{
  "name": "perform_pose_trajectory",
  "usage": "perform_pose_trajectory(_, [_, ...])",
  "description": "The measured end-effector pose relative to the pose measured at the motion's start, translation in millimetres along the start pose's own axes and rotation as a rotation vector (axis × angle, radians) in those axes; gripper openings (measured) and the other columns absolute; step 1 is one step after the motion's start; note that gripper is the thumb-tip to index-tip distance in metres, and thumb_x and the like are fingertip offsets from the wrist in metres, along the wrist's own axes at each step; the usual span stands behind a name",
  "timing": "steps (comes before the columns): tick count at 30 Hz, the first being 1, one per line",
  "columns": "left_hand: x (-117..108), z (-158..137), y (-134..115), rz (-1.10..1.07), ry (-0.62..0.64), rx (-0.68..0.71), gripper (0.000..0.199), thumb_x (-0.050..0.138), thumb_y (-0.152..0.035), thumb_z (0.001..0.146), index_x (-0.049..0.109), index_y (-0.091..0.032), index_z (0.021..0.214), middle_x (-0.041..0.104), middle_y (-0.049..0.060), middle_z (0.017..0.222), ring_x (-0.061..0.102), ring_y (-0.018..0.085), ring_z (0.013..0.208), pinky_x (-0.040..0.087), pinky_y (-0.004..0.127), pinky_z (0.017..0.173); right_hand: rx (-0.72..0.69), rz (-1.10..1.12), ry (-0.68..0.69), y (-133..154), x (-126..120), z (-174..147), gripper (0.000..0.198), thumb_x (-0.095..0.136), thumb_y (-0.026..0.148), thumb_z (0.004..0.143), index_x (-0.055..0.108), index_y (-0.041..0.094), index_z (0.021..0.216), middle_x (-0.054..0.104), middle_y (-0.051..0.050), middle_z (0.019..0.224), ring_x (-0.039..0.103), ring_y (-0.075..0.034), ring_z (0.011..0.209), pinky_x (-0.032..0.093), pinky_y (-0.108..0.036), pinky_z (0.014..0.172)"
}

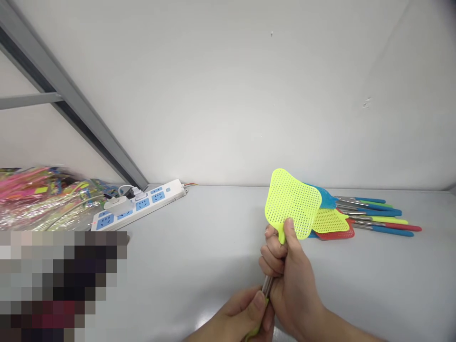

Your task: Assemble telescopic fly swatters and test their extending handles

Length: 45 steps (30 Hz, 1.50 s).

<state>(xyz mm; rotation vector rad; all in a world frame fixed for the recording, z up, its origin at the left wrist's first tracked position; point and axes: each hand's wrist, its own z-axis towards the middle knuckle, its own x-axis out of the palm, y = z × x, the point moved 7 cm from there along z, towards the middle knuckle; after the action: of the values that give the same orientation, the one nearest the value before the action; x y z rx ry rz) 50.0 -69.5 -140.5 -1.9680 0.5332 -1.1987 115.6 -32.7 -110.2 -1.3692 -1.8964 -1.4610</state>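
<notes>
A yellow-green fly swatter (pixel 292 202) with a perforated square head is held up in front of me, tilted, its head uppermost. My right hand (pixel 288 259) wraps round the neck just below the head, thumb pressed against the lower part of the mesh. Lower down, my left hand (pixel 249 313) grips the yellow-green handle where the metal rod enters it. A short length of bare rod shows between the two hands. Most of the handle is hidden by my left hand.
To the right lie several fly swatters (pixel 379 213) in blue, yellow-green and red, handles pointing right. A white power strip (pixel 174 191) with plugs sits at left. Plastic-wrapped colourful items (pixel 46 199) are heaped beyond it, near a grey metal frame (pixel 81 104).
</notes>
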Motion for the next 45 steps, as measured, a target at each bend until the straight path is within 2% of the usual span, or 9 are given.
perform_pose_trajectory(5, [-6,-3,0,-0.108,-0.014,-0.02,0.037,0.049,-0.05,0.073,0.052,-0.013,0.072,0.041,-0.002,0.053,0.037,0.007,0.048,0.024,0.019,0.047,0.055,-0.074,0.133,1,11,-1,0.043,0.036,0.051,0.08,0.053,0.015,0.063,0.015,0.008,0.047,0.011,-0.004,0.039,0.014,-0.019,0.036])
perform_pose_trajectory(11, [-18,-4,-20,0.194,-0.023,0.141,0.03,0.058,-0.041,0.071,0.062,-0.012,0.078,0.05,0.003,0.069,0.045,0.012,0.064,0.033,0.024,0.061,0.289,-0.344,0.429,-2,33,-9,0.051,0.025,0.057,0.079,0.059,0.017,0.079,0.036,0.001,0.057,0.033,-0.009,0.046,0.021,-0.02,0.034])
perform_pose_trajectory(19, [-28,-4,-46,0.288,-0.141,0.336,0.017,0.054,-0.025,0.077,0.049,-0.017,0.09,0.051,0.003,0.077,0.05,0.013,0.068,0.04,0.025,0.058,0.142,-0.764,0.503,3,28,8,0.04,0.03,0.047,0.083,0.055,0.02,0.098,0.052,-0.004,0.083,0.049,-0.014,0.07,0.039,-0.025,0.057])
perform_pose_trajectory(23, [-48,-12,-67,0.336,-0.4,0.473,0.014,0.054,-0.025,0.076,0.052,-0.018,0.088,0.053,0.0,0.071,0.05,0.011,0.061,0.041,0.026,0.059,0.29,-0.894,0.656,-9,26,7,0.039,0.036,0.046,0.081,0.054,0.018,0.101,0.055,-0.004,0.076,0.051,-0.013,0.062,0.039,-0.029,0.063])
perform_pose_trajectory(27, [-68,-24,-76,0.414,-0.684,0.523,0.016,0.057,-0.029,0.073,0.059,-0.015,0.082,0.051,-0.001,0.062,0.045,0.01,0.056,0.037,0.023,0.055,0.345,-1.011,0.72,-7,19,12,0.034,0.044,0.045,0.077,0.057,0.018,0.092,0.053,-0.001,0.069,0.04,-0.007,0.049,0.032,-0.022,0.048])
perform_pose_trajectory(31, [-76,-27,-77,0.202,-0.673,0.584,0.029,0.043,-0.038,0.081,0.06,-0.015,0.085,0.051,0.001,0.066,0.045,0.011,0.056,0.036,0.024,0.056,0.349,-1.029,0.762,-3,13,20,0.03,0.045,0.042,0.078,0.059,0.015,0.077,0.045,0.003,0.058,0.027,-0.005,0.043,0.021,-0.019,0.041])
perform_pose_trajectory(35, [-85,-30,-81,0.017,-0.675,0.654,0.035,0.038,-0.044,0.081,0.058,-0.016,0.089,0.05,0.002,0.071,0.045,0.01,0.056,0.037,0.024,0.054,0.361,-1.117,0.784,0,8,26,0.031,0.048,0.041,0.076,0.061,0.015,0.086,0.051,0.0,0.06,0.031,-0.004,0.041,0.024,-0.018,0.039])
perform_pose_trajectory(41, [-95,-38,-79,0.243,-0.905,0.697,0.029,0.044,-0.04,0.079,0.05,-0.017,0.064,0.042,-0.004,0.054,0.039,0.008,0.048,0.033,0.021,0.051,0.483,-1.039,0.842,13,9,28,0.036,0.048,0.034,0.076,0.052,0.017,0.107,0.061,-0.005,0.067,0.045,-0.007,0.038,0.033,-0.019,0.038])
perform_pose_trajectory(45, [-93,-37,-73,0.251,-0.942,0.689,0.032,0.046,-0.038,0.079,0.034,-0.019,0.056,0.027,-0.007,0.049,0.025,0.006,0.041,0.024,0.021,0.043,0.559,-0.713,0.837,16,8,34,0.024,0.047,0.022,0.075,0.057,0.012,0.094,0.062,-0.007,0.066,0.044,-0.006,0.037,0.028,-0.016,0.036])
